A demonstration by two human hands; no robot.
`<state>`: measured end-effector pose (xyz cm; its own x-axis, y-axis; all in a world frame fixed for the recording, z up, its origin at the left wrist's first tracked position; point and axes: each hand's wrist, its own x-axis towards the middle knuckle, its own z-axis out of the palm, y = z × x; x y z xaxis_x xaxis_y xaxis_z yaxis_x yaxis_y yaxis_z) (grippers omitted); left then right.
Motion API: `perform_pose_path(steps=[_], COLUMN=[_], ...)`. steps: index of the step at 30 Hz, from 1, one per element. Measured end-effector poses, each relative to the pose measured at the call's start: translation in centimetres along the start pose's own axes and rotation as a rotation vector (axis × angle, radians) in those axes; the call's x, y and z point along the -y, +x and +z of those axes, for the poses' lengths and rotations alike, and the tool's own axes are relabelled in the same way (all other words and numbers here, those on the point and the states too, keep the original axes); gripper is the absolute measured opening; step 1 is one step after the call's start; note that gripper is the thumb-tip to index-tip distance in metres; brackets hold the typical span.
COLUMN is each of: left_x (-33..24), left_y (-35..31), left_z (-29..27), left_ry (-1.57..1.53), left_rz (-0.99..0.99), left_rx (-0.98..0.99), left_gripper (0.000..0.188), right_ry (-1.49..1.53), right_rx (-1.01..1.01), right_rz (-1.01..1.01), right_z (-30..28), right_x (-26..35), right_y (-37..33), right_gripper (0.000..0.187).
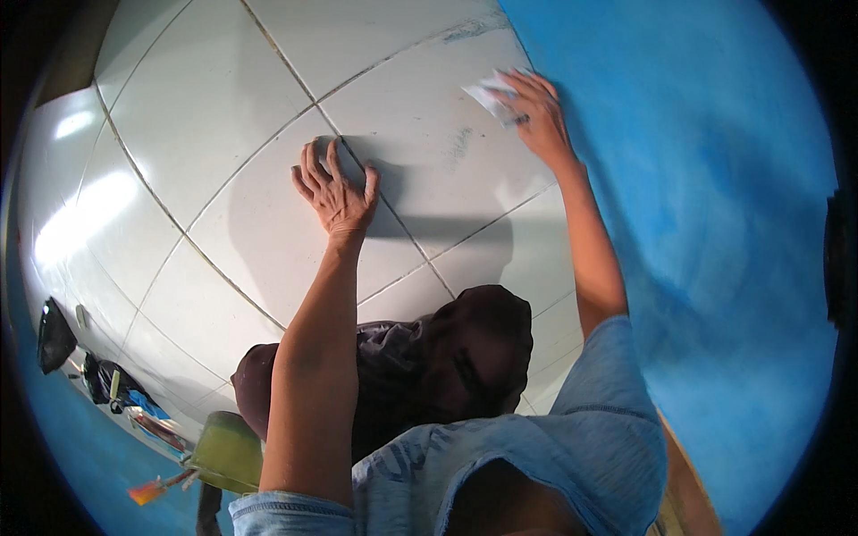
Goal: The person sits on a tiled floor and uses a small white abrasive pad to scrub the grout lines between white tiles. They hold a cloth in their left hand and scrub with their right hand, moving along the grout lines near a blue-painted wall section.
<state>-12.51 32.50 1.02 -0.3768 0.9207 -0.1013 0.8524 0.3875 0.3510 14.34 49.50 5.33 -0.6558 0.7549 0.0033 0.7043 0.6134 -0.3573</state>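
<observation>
"Head view: where does the white wipe [488, 100] sit?"

"Toward one o'clock, on the pale tiled floor [277, 268], just beside the foot of the blue wall [733, 295]. The right hand [534, 105] lies over it. I can't tell whether it's cloth or paper."

"How is that hand set?"

"Back up, fingers partly bent and pointing toward eleven o'clock, the wipe sticking out from under them on the nine o'clock side. It's half closed over the wipe; whether it pinches it or only presses it down, I can't tell. The arm reaches long from a blue sleeve [608, 371] at four o'clock, with its forearm running close along the wall."

"And the left hand [338, 192]?"

"Toward ten o'clock, fingers spread and hooked like a claw, fingertips down at the tile, thumb out on its three o'clock side. It's fairly wide open and seems to hold nothing, though the palm is hidden. Its forearm rises from seven o'clock."

"Any marks nearby?"

"A grey smudge [459, 147] on the tile between the two hands, nearer the right one."

"What else is around?"

"Dark-trousered knees [478, 353] toward six, a green container [226, 451] between seven and eight."
</observation>
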Motion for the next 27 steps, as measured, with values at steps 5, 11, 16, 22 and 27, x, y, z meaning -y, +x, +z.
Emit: perform_pose_path(steps=[5, 11, 16, 22, 27], left_x=[-0.1, -0.6, 0.1, -0.4, -0.1], left_y=[0.0, 0.1, -0.1, 0.2, -0.1], left_z=[0.0, 0.4, 0.4, 0.5, 0.4], left_ry=[-0.021, 0.0, -0.017, -0.042, -0.015], left_rz=[0.015, 0.018, 0.006, 0.02, 0.013], left_rx=[0.008, 0.003, -0.036, -0.038, -0.005], left_gripper=[0.066, 0.066, 0.064, 0.064, 0.066], right_ry=[0.03, 0.026, 0.079, 0.075, 0.065], right_rx=[-0.087, -0.261, -0.103, -0.22, -0.136], right_rz=[0.077, 0.053, 0.012, 0.036, -0.006], right_z=[2.4, 4.0, 3.7, 4.0, 3.4], right_x=[-0.3, -2.6, -1.7, -2.7, -1.6], right_y=[-0.8, 6.6, 3.0, 8.3, 6.3], right_gripper=[0.063, 0.067, 0.06, 0.065, 0.064])
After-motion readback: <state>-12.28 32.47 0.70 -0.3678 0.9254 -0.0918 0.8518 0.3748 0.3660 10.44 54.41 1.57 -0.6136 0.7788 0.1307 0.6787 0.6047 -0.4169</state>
